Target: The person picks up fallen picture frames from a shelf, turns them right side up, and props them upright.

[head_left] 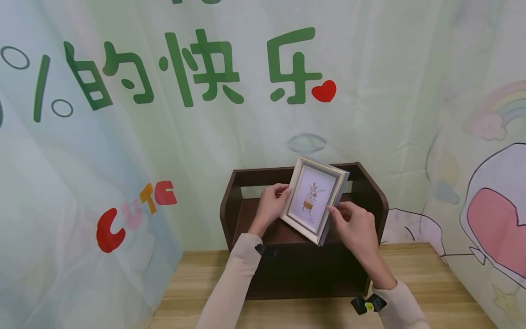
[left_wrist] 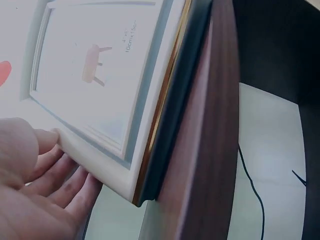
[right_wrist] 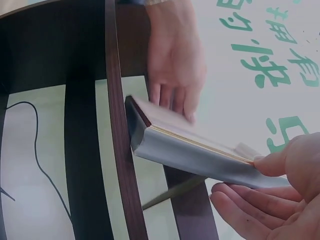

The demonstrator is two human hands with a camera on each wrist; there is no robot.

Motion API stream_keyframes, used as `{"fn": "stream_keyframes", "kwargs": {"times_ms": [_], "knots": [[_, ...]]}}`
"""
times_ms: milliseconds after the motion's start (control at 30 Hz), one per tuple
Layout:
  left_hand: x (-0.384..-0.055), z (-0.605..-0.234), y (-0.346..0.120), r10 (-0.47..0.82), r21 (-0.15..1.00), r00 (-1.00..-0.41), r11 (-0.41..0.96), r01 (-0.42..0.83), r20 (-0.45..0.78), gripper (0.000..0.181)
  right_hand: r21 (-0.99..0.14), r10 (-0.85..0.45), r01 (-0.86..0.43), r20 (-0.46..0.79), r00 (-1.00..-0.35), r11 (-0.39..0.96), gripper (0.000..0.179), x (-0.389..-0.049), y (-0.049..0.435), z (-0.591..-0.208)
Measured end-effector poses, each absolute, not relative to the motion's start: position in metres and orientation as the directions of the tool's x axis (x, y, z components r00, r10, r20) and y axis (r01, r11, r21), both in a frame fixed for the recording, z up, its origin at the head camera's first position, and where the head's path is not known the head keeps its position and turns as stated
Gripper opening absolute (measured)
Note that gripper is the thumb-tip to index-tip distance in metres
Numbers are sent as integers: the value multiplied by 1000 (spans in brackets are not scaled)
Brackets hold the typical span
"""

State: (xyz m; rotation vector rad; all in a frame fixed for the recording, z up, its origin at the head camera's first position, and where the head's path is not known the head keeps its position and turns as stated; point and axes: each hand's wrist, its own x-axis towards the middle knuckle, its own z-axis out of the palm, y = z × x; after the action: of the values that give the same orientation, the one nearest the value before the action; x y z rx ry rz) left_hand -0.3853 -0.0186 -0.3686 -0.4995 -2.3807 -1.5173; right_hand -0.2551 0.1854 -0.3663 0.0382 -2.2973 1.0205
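Observation:
A picture frame (head_left: 311, 200) with a pale, gold-edged border is held tilted above the top board of a dark brown two-tier shelf (head_left: 279, 236). Its print shows a plant in an orange-brown pot with legs. My left hand (head_left: 269, 206) pinches the left side, thumb on the front border and fingers behind, as the left wrist view also shows. On the opposite side my right hand (head_left: 358, 228) pinches the border; in the right wrist view its thumb lies on the front and its fingers under the grey back. Whether the frame touches the shelf, I cannot tell.
The shelf stands on a wood-grain table (head_left: 415, 269), with raised side panels and a slotted back rail around its top. Behind and beside it hangs a printed cloth backdrop (head_left: 378, 114) with green characters, a red heart and cartoon drawings.

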Motion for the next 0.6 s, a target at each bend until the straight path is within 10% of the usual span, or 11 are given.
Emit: {"fn": "stream_keyframes", "kwargs": {"times_ms": [600], "knots": [[-353, -376, -46, 104, 879, -927, 294, 375, 360, 30, -675, 191, -276, 531, -826, 684, 34, -290, 199, -370]]}}
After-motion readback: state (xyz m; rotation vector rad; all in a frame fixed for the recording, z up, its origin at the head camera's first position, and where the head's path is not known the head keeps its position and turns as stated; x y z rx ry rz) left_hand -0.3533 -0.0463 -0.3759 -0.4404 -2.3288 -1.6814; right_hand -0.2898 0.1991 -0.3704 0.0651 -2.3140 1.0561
